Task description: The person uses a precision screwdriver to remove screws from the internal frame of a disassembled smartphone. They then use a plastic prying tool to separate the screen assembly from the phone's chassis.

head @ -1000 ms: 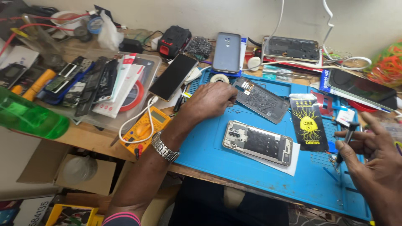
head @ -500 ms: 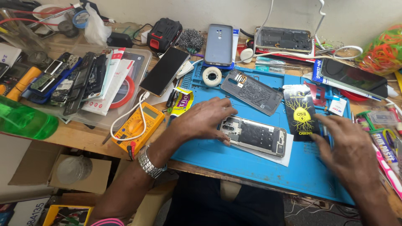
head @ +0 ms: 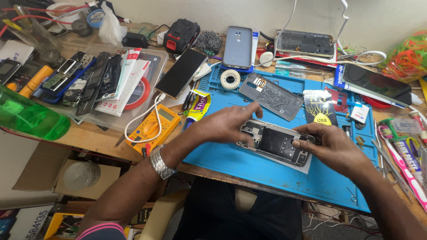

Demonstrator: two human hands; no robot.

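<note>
Both hands newly on opened phone [head: 275,143]

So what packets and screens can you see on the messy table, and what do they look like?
Black packet: on the blue mat, flat, with a yellow tree-like drawing.
Yellow tube: at the mat's left edge, small, colourful label.
Yellow meter: left of the mat, grey screen.
Dark phone screen: behind the meter, switched off.
White and red packets: in the clear tray, flat.

Bare blue mat [head: 267,171] is left open below the fingers [head: 249,111] of the left hand [head: 222,124] and of the right hand [head: 331,144]. Above the fingertips the way is blocked by a grey back cover [head: 271,95], a tape roll [head: 230,79] and a black packet [head: 320,108]. Left of them, a yellow multimeter [head: 153,129] is found.
</note>
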